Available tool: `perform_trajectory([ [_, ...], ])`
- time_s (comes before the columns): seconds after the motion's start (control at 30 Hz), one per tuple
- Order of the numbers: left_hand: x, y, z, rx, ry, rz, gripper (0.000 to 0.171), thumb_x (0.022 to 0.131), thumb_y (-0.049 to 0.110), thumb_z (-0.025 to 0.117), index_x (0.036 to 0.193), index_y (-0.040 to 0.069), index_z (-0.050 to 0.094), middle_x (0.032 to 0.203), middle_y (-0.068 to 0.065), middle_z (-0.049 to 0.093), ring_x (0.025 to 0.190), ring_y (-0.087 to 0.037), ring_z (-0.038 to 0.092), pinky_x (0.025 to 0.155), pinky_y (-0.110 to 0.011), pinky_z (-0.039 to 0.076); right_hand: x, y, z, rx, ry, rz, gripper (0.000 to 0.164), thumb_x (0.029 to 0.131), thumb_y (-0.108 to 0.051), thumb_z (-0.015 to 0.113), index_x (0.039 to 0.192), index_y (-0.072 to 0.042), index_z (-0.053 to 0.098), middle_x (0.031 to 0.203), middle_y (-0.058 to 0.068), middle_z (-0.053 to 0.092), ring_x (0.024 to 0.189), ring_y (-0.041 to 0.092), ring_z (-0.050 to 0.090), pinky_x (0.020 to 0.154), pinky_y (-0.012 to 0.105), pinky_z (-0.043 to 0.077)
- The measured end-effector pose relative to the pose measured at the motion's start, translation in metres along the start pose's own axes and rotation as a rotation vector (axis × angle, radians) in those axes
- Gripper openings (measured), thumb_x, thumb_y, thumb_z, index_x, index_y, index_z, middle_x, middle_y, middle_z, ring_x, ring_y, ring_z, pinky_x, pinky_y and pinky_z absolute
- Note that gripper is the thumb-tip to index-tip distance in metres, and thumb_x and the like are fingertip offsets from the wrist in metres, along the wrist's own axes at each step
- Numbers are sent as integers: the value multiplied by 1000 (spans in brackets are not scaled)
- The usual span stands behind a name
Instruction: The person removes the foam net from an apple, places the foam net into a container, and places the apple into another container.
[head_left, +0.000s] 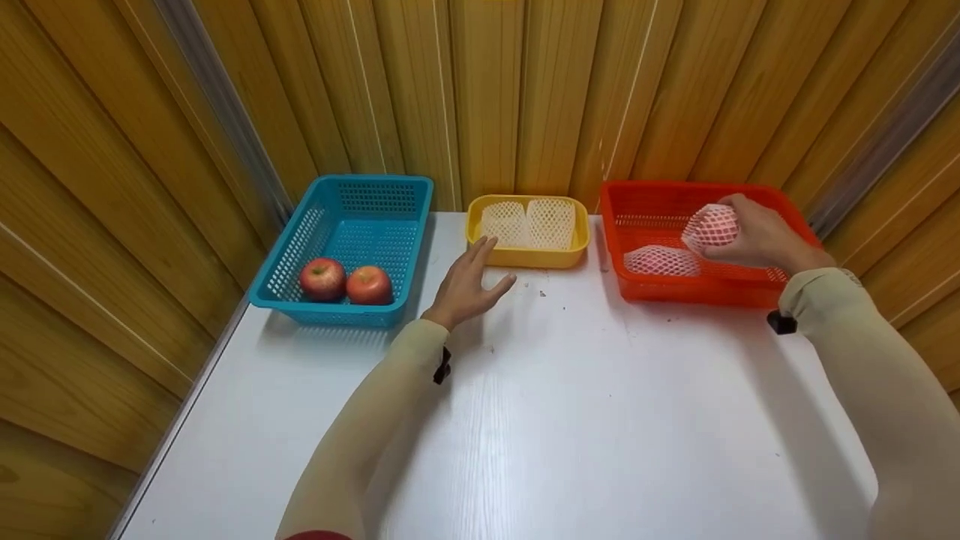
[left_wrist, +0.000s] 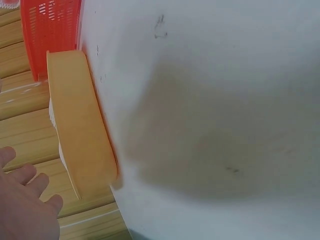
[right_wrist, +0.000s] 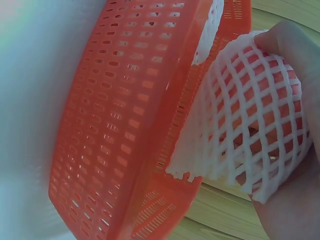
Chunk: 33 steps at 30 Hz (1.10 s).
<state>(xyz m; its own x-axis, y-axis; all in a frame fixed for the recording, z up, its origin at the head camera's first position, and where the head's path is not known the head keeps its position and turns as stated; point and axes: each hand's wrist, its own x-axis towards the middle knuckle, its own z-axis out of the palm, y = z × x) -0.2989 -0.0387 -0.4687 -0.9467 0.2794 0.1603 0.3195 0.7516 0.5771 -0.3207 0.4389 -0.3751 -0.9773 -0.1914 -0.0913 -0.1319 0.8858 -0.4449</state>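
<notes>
My right hand (head_left: pixel 757 234) grips an apple in a white foam net (head_left: pixel 714 227) above the red basket (head_left: pixel 705 289). The right wrist view shows the thumb and fingers around the netted apple (right_wrist: pixel 255 110), with loose net hanging past the fruit. Another netted apple (head_left: pixel 661 261) lies inside the red basket, at its left. My left hand (head_left: pixel 466 287), fingers extended and thumb apart, hovers just in front of the yellow basket (head_left: pixel 532 259) and holds nothing. Two flattened white foam nets (head_left: pixel 551 223) lie in that yellow basket.
A blue basket (head_left: pixel 416 255) stands on the left with two bare red apples (head_left: pixel 369 286) at its near end. All the baskets stand on a white table (head_left: pixel 555 420), along a wood-panelled wall (head_left: pixel 487 97). Small dark marks dot the tabletop.
</notes>
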Motion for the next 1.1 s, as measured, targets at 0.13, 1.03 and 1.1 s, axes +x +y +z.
perform_trajectory([
  [0.13,-4,-5,-2,-1,-3,-28,83,96,58,61,163,21,28,169,-8,25,154,-29,26,123,-50,24,0,1,2,-5,1,3,98,83,-42,85,152,-2,27,139,28,45,122,50,43,98,73,44],
  [1.03,-20,-22,-14,-99,14,-143,84,95,57,63,162,20,29,170,-5,23,155,-26,22,124,-50,23,-12,-19,12,52,12,-21,96,83,-40,86,154,-7,29,145,26,46,126,50,45,98,71,45],
  [1.1,-20,-22,-15,-104,17,-150,84,95,57,63,162,21,29,170,-5,23,155,-26,22,124,-51,23,-12,-22,12,58,12,-27,97,83,-41,86,154,-8,29,145,25,46,127,49,45,98,72,45],
])
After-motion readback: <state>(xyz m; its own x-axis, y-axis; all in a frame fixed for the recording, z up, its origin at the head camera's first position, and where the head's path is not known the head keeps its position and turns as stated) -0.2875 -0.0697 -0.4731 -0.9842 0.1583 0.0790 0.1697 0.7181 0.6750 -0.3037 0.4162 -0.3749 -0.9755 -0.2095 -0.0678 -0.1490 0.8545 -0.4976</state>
